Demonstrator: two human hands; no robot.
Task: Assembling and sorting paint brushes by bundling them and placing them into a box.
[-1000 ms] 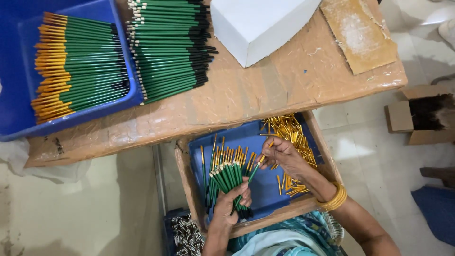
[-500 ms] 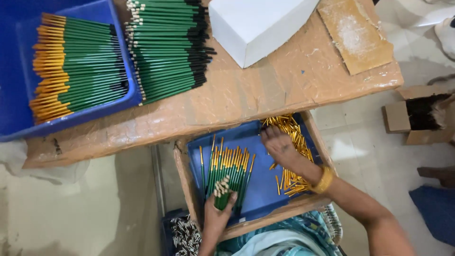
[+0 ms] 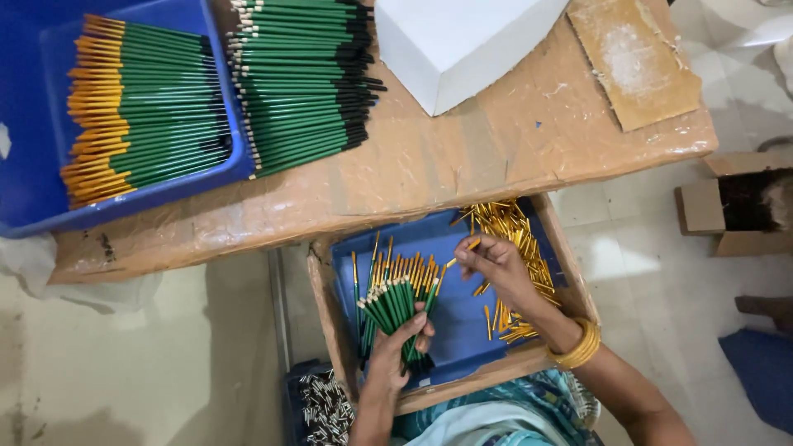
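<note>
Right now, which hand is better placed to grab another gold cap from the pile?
Probably the right hand: it already pinches one and hovers beside the heap of gold caps in the blue tray. The left hand is full, gripping the bundle of green sticks.

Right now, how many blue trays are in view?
2. One large blue tray sits on the table at upper left, holding green sticks with gold ends. The other blue tray lies in the wooden box below the table edge, under both hands. More may lie outside the picture.
</note>
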